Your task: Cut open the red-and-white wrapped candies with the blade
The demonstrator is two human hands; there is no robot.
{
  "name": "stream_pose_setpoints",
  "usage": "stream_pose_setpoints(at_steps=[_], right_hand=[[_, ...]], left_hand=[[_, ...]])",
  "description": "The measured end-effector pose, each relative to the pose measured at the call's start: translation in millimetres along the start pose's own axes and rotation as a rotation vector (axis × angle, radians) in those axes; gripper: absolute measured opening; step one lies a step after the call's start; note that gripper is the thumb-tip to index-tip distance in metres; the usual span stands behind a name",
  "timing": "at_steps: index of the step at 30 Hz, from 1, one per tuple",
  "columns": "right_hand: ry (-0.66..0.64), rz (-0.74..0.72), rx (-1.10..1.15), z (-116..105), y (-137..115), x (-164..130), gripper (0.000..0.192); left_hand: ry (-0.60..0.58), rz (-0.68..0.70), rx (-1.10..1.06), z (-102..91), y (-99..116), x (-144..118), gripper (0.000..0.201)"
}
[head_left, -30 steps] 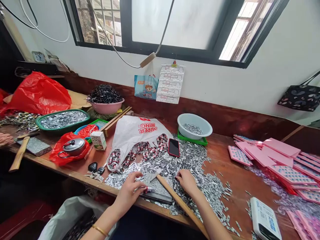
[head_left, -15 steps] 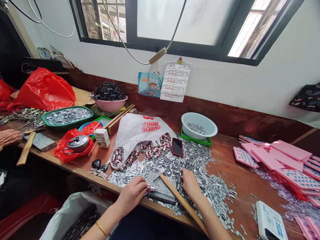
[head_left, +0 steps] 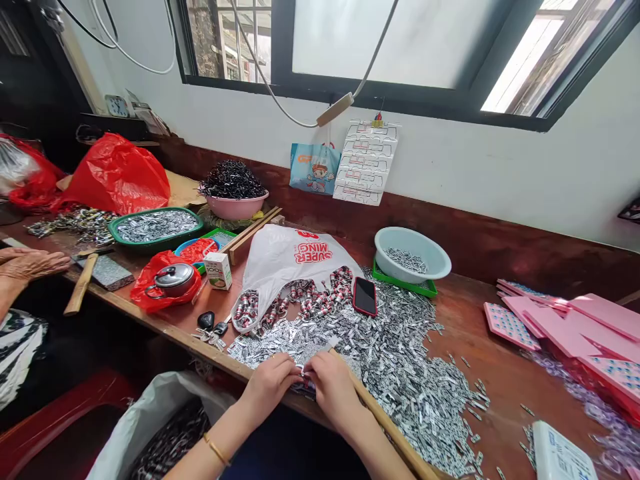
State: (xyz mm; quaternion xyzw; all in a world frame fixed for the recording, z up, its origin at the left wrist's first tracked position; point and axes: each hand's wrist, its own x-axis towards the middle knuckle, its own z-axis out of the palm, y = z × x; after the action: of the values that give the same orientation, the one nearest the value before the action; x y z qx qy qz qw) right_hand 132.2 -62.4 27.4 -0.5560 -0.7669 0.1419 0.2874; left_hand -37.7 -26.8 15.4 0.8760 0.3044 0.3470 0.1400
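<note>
My left hand (head_left: 273, 383) pinches a small red, white and black trinket, mostly hidden by the fingers. Against it, the fingertips of my right hand (head_left: 334, 388) close on a small metal piece (head_left: 302, 371), only a sliver of which shows. Both hands meet over the front edge of the table. Beside my right hand lies a hammer (head_left: 383, 417), its wooden handle running under the right forearm. A wide pile of small metal pieces (head_left: 415, 373) spreads behind and to the right. Similar red and black trinkets (head_left: 325, 293) spill from a white plastic bag (head_left: 300, 250).
A phone (head_left: 365, 296) lies on the pile, before a pale blue basin (head_left: 413, 253). Keys (head_left: 213, 327), a small carton (head_left: 219, 271) and a lidded metal pot (head_left: 174, 279) stand left. Another person's hands (head_left: 33, 263) rest at far left. Pink boards (head_left: 565, 320) lie right.
My right hand has left the metal pile and moved left to meet my left hand at the trinket. The view has swung slightly left. The other person's hands show more.
</note>
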Motion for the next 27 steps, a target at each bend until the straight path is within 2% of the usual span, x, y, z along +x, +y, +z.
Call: stream_pose_setpoints(at_steps=[8, 10, 14, 17, 19, 22, 27], right_hand=[[0.129, -0.073, 0.042, 4.2, 3.8, -10.7, 0.018], [0.161, -0.024, 0.147, 3.9, 2.2, -14.8, 0.013], [0.180, 0.176, 0.472, 2.8, -0.6, -22.8, 0.013], [0.165, 0.210, 0.582, -2.6, -3.1, -24.6, 0.008], [0.148, 0.151, 0.566, -10.0, -5.5, -23.5, 0.010], [0.101, 0.064, 0.540, -23.6, -10.0, -20.8, 0.014], [0.074, 0.055, 0.588, -40.5, -21.1, -20.9, 0.014]], left_hand=[[-0.007, -0.069, -0.064, 1.4, -0.4, -1.1, 0.020], [0.009, -0.142, -0.148, 0.7, 4.8, -0.5, 0.021], [0.004, -0.377, -0.333, -6.2, 23.2, 5.0, 0.017], [-0.043, -0.429, -0.321, -15.4, 35.4, 9.6, 0.017], [-0.096, -0.400, -0.255, -21.9, 39.5, 11.4, 0.019], [-0.135, -0.284, -0.149, -30.6, 39.7, 11.6, 0.021], [-0.029, -0.028, -0.120, -41.1, 38.6, 8.7, 0.020]])
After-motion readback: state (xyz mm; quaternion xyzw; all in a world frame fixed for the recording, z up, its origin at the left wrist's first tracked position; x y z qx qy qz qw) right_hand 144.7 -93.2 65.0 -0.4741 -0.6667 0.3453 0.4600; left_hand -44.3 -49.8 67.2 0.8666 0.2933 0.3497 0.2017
